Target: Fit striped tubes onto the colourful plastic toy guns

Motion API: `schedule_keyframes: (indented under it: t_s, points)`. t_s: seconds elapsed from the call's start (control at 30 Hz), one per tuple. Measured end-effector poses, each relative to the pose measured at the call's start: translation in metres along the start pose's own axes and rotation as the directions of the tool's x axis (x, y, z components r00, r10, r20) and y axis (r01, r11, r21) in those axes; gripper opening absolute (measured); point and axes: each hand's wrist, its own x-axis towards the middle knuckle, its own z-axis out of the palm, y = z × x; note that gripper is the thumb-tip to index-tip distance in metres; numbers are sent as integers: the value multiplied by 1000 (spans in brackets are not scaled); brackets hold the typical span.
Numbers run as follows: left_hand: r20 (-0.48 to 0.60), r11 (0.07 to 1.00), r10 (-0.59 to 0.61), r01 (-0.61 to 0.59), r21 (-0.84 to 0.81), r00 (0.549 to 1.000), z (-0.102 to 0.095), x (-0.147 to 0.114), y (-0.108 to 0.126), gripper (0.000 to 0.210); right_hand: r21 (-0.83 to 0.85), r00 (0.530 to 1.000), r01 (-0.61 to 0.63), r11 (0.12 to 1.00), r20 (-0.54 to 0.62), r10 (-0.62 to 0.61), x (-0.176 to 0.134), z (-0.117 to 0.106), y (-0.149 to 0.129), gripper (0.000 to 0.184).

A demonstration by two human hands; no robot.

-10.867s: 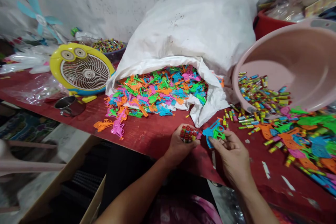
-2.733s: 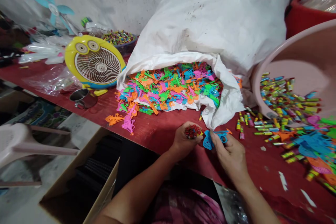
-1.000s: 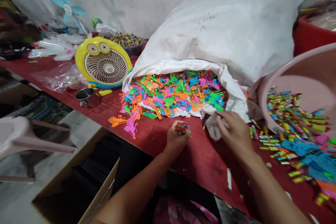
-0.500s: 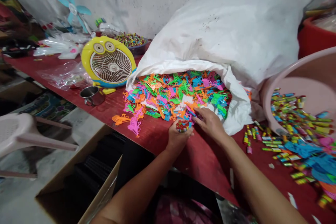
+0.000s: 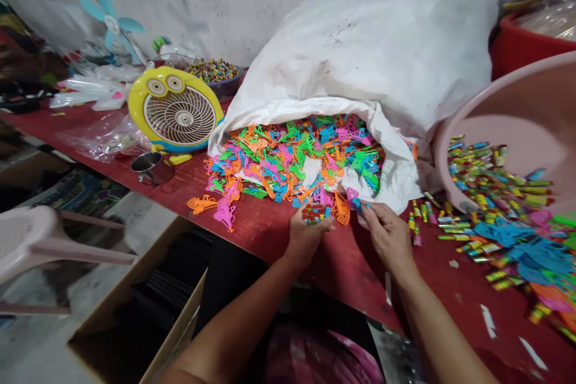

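My left hand [image 5: 306, 241] is closed around a bunch of small wrapped tubes [image 5: 314, 212], their red and yellow ends facing up. Off to its right, my right hand [image 5: 389, 241] pinches a small blue plastic piece [image 5: 356, 204] between thumb and fingers; a pink bit shows beside it. An orange plastic piece [image 5: 342, 209] lies between the two hands. Just beyond them, a heap of flat plastic toy pieces [image 5: 288, 156] in orange, green, pink and blue spills from the mouth of a big white sack [image 5: 360, 48].
A pink tub [image 5: 454, 120] lies tipped at the right, wrapped tubes and plastic pieces spilling onto the red table [image 5: 355, 276]. Left of the sack are a yellow fan [image 5: 182, 111] and a metal cup [image 5: 152, 168]. An open carton [image 5: 135, 300] and plastic stool [image 5: 49, 234] stand below.
My right hand has moved away from the left, to the right, with the blue piece in its fingers. My left hand stays nearly in place with the tubes. The view has shifted slightly.
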Motion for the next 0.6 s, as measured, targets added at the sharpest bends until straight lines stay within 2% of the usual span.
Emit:
schedule_keyframes:
  t_s: [0.03,0.1,0.17,0.23,0.3,0.37,0.5,0.57,0.6]
  points:
    - [14,1000,1,-1,2,1000,1,-2,0,37,1,998,14,1000,-54,-14,-2,-1,-4,31]
    - [38,1000,3,-4,6,999,4,-6,-1,36,113,991,-68,991,-107,81,-6,-2,-12,30]
    - [66,1000,3,-3,7,998,6,-9,-4,35,326,965,-228,918,-52,258,-11,-1,-19,31]
    - [102,1000,-3,2,12,995,9,-11,-7,34,484,926,-352,802,55,373,-19,2,-24,32]
    - [135,1000,-4,2,16,991,11,-13,-10,33,547,903,-406,732,116,414,-27,5,-28,32]
    - [163,1000,2,-5,14,987,12,-14,-11,31,569,893,-429,702,152,423,-35,8,-29,33]
    - [187,1000,-9,7,12,982,12,-16,-10,33,547,878,-469,694,202,435,-43,10,-24,31]
    - [196,1000,-28,26,15,980,11,-16,-10,35,500,896,-440,746,186,404,-46,9,-19,31]
    - [200,999,-34,31,16,979,11,-16,-11,36,440,923,-384,812,152,355,-47,9,-17,36]
